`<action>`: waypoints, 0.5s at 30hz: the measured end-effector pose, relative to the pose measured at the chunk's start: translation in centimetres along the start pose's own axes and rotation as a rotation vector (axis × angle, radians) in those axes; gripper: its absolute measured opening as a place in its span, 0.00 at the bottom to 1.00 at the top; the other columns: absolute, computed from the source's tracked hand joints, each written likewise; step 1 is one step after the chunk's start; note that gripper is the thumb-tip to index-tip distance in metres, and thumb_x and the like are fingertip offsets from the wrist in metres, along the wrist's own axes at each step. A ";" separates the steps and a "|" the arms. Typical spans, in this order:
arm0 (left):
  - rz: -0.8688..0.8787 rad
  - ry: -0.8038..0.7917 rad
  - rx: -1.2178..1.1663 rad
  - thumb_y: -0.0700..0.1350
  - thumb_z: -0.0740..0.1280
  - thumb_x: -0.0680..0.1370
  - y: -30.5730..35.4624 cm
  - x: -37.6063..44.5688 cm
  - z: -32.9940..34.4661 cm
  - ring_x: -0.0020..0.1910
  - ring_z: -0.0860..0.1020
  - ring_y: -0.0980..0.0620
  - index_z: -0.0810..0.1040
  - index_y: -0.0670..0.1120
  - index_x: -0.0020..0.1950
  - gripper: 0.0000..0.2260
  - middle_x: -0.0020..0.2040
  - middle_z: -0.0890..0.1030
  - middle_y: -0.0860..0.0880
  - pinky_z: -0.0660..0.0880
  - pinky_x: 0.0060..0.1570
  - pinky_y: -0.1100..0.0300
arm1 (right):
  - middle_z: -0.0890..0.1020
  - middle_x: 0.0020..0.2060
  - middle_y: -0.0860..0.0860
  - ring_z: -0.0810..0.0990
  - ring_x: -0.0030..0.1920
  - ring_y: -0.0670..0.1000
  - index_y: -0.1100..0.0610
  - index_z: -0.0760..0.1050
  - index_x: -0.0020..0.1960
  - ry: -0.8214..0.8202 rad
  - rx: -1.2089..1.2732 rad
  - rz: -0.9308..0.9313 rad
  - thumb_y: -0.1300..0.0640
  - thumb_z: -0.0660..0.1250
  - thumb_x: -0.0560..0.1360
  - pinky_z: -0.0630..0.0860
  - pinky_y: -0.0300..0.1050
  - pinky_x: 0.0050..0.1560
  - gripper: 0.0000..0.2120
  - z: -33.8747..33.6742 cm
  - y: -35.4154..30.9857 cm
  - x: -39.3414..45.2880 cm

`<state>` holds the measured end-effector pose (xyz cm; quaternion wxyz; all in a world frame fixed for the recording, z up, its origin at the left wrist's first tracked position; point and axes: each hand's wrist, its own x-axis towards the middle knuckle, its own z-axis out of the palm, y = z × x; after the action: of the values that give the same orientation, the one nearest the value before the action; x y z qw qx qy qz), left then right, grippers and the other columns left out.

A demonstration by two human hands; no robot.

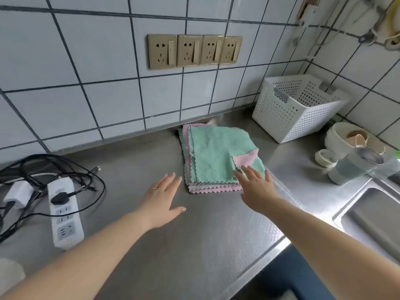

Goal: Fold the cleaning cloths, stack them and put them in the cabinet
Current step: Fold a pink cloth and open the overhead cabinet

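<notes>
Seemingly early in the task, the head camera is looking down at a steel counter below a tiled wall, where a person is reaching both bare arms toward a pile of cleaning cloths. The cloths are lying flat and unfolded in a loose stack near the wall, green on top, with pink and pale edges showing underneath and one pink corner flipped over at the front right. The right hand is resting its spread, straight fingers on that front right corner, touching the cloth but not gripping it. The left hand is hovering over bare counter just beside the pile's front left corner, fingers straight and close together, holding nothing. A white perforated basket is standing to the right of the cloths, with bowls and a sink beyond it. A power strip with tangled black cables is lying at the left. No cabinet is showing. Lifting one corner only could be dragging several layers together, since the cloths are overlapping unevenly, and a cloth pulled right could be sliding toward the sink.
</notes>
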<state>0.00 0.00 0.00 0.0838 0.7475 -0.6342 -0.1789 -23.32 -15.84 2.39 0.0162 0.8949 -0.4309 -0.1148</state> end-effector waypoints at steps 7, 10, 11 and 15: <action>-0.102 0.021 0.049 0.56 0.60 0.79 3.3 6.7 1.7 0.77 0.44 0.50 0.46 0.50 0.77 0.33 0.78 0.44 0.50 0.43 0.74 0.55 | 0.48 0.77 0.53 0.45 0.77 0.54 0.54 0.49 0.77 -0.012 -0.059 -0.323 0.69 0.58 0.75 0.45 0.57 0.76 0.35 2.4 4.4 9.1; -0.171 0.053 0.055 0.53 0.60 0.79 4.6 9.8 2.5 0.77 0.50 0.50 0.51 0.51 0.77 0.30 0.78 0.47 0.51 0.47 0.74 0.56 | 0.49 0.77 0.52 0.45 0.77 0.53 0.55 0.49 0.77 -0.015 -0.096 -0.469 0.64 0.57 0.78 0.43 0.56 0.76 0.31 3.4 6.7 11.9; -0.179 0.069 0.038 0.52 0.61 0.79 5.1 10.5 2.7 0.76 0.52 0.50 0.53 0.51 0.77 0.29 0.78 0.49 0.52 0.48 0.74 0.56 | 0.50 0.77 0.52 0.46 0.77 0.53 0.55 0.49 0.77 -0.017 -0.080 -0.495 0.63 0.57 0.79 0.42 0.56 0.75 0.30 3.7 7.2 12.5; -0.228 0.114 -0.045 0.48 0.63 0.78 6.9 12.9 4.5 0.75 0.57 0.51 0.61 0.52 0.74 0.25 0.76 0.56 0.54 0.54 0.74 0.55 | 0.61 0.74 0.54 0.61 0.73 0.55 0.53 0.59 0.74 0.023 0.063 -0.545 0.58 0.59 0.77 0.52 0.53 0.74 0.27 4.1 9.0 14.3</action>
<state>-6.26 -13.39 -3.76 0.1153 0.8218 -0.5350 -0.1586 -22.55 -32.31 -3.23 -0.0381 0.9792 -0.1774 -0.0911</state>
